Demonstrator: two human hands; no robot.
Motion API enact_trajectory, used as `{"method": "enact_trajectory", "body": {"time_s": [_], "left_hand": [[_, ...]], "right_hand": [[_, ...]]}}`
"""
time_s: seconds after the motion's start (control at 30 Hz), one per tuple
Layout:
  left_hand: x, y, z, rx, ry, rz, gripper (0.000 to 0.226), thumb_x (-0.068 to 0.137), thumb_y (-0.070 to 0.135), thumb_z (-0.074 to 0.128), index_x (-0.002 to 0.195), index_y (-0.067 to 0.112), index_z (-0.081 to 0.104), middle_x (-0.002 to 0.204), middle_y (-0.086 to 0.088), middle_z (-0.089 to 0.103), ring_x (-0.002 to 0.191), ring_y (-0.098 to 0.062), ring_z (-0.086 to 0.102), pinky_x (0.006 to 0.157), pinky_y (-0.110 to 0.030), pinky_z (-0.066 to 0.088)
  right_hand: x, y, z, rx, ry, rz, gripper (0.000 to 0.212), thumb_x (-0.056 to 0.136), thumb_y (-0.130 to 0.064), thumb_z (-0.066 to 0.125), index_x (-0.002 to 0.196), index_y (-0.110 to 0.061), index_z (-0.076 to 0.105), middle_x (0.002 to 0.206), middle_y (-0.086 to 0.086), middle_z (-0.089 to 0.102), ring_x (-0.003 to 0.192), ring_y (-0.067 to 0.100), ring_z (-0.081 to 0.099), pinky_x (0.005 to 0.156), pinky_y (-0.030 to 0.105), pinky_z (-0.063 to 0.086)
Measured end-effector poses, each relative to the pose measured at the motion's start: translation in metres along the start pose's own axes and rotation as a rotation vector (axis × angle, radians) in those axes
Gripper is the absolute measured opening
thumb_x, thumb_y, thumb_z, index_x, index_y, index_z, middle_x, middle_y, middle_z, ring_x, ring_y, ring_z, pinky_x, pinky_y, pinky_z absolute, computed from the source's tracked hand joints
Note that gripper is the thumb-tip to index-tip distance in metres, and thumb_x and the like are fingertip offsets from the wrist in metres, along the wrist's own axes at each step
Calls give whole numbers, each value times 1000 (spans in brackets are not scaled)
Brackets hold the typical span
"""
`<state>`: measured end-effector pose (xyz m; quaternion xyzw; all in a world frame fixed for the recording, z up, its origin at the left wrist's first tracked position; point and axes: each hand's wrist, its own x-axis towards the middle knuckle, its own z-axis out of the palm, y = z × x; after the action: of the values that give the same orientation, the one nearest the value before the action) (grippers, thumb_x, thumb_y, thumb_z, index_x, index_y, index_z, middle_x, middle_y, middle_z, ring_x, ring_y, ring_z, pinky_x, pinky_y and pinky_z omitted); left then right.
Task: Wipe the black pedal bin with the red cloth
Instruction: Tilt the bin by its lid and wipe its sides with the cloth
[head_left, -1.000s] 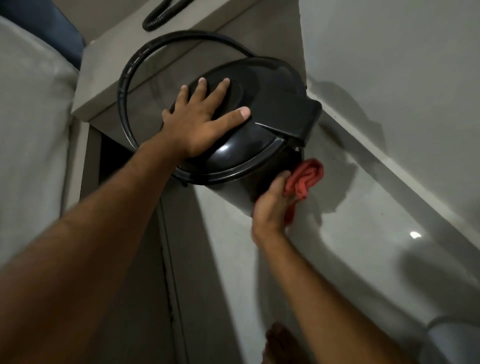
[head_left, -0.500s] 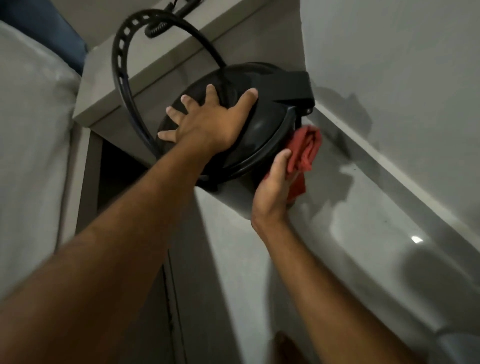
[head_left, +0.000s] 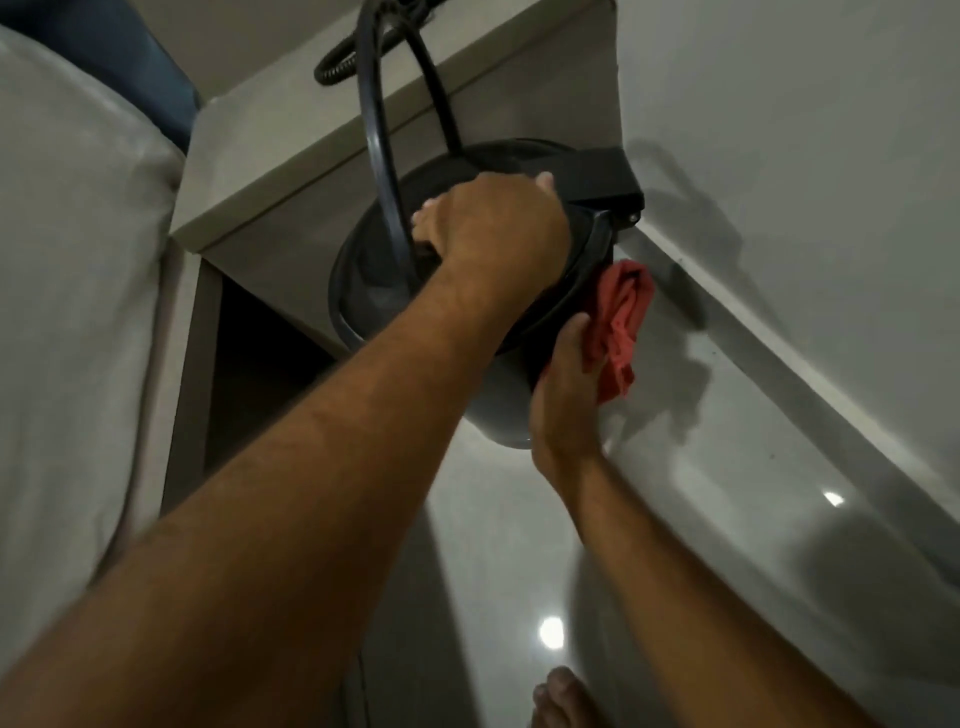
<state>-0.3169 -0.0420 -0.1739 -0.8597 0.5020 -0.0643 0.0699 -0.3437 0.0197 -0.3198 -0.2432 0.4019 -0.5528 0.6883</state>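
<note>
The black pedal bin stands on the pale floor in the corner between a bedside cabinet and the wall, tipped toward me. Its round lid faces me, with the hinge block at the upper right. A thin black hoop handle rises from the bin's left side. My left hand lies on top of the lid, fingers curled over its far part. My right hand presses the bunched red cloth against the bin's right side, just under the lid rim.
A grey bedside cabinet stands behind and left of the bin, with a black corrugated hose on top. A light bed cover fills the left. The white wall skirting runs at right. My bare foot shows at the bottom.
The bin has tipped further and the hoop handle swung upright. My left hand shifted from flat on the lid to gripping over it. The cloth moved up, then slightly down the bin's right side.
</note>
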Motion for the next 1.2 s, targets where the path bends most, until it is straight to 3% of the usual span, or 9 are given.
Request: {"method": "enact_trajectory", "body": {"time_s": [0.2, 0.3, 0.37, 0.47, 0.63, 0.77, 0.87, 1.0, 1.2], "left_hand": [[-72, -12, -15, -47, 760, 837, 39, 102, 26, 45, 124, -2, 62, 130, -27, 64, 130, -41, 54, 110, -57, 38], [-67, -73, -13, -87, 1027, 852, 54, 101, 38, 33, 132, -4, 50, 134, -35, 56, 131, -42, 45, 107, -66, 29], [-46, -134, 2, -99, 975, 583, 64, 98, 39, 33, 139, -11, 36, 141, -43, 37, 138, -49, 32, 107, -78, 23], [-31, -189, 22, -188, 649, 144, 65, 103, 31, 32, 148, -13, 16, 157, -35, 16, 149, -45, 16, 119, -61, 18], [-11, -162, 33, -293, 269, 493, 68, 102, 35, 34, 156, 3, 7, 166, -23, 2, 154, -33, -3, 124, -55, 1], [-8, -136, 38, -367, 90, 638, 56, 103, 27, 30, 154, 4, 25, 164, -19, 21, 153, -28, 15, 123, -51, 14], [-15, -131, 38, -400, 88, 571, 55, 102, 29, 28, 152, 6, 33, 162, -17, 29, 152, -27, 21, 122, -49, 17], [-27, -112, 42, -405, 130, 417, 57, 100, 34, 26, 151, 11, 36, 162, -14, 31, 151, -26, 22, 122, -45, 18], [-32, -77, 42, -301, 141, 138, 53, 106, 35, 22, 154, 13, 29, 164, -13, 26, 152, -28, 18, 122, -49, 17]], "right_hand": [[9, -1, -15, -228, -88, -2, 40, 110, -21, 37, 150, -14, 39, 149, 2, 52, 136, 19, 50, 119, 36, 38], [11, -5, -19, -160, -83, -65, 34, 110, -26, 33, 143, -32, 42, 140, -19, 51, 132, -4, 49, 119, 24, 35], [12, -6, -22, -154, -90, -67, 47, 109, -31, 33, 155, -20, 30, 155, -10, 43, 144, 6, 39, 124, 29, 29], [10, -4, -24, -232, -102, -153, 54, 109, -28, 34, 159, -12, 21, 139, -30, 36, 140, -7, 36, 116, 12, 28], [12, 9, -25, -213, -97, -123, 57, 107, -34, 37, 158, -10, 23, 160, -2, 31, 148, 16, 33, 125, 31, 24], [9, 32, -53, -329, -119, 47, 52, 108, -37, 37, 152, -9, 36, 156, 6, 41, 141, 20, 42, 121, 35, 33], [5, 32, -50, -294, -85, 75, 38, 108, -26, 41, 142, -11, 46, 132, 5, 48, 125, 21, 45, 105, 31, 40], [-4, 23, -28, -190, -85, -144, 61, 95, -21, 49, 152, -6, 33, 147, 4, 47, 132, 10, 50, 115, 22, 36], [-4, 50, -34, -195, 2, 43, 46, 108, -19, 41, 151, -4, 36, 150, 2, 38, 145, 26, 37, 103, -4, 26]]}}
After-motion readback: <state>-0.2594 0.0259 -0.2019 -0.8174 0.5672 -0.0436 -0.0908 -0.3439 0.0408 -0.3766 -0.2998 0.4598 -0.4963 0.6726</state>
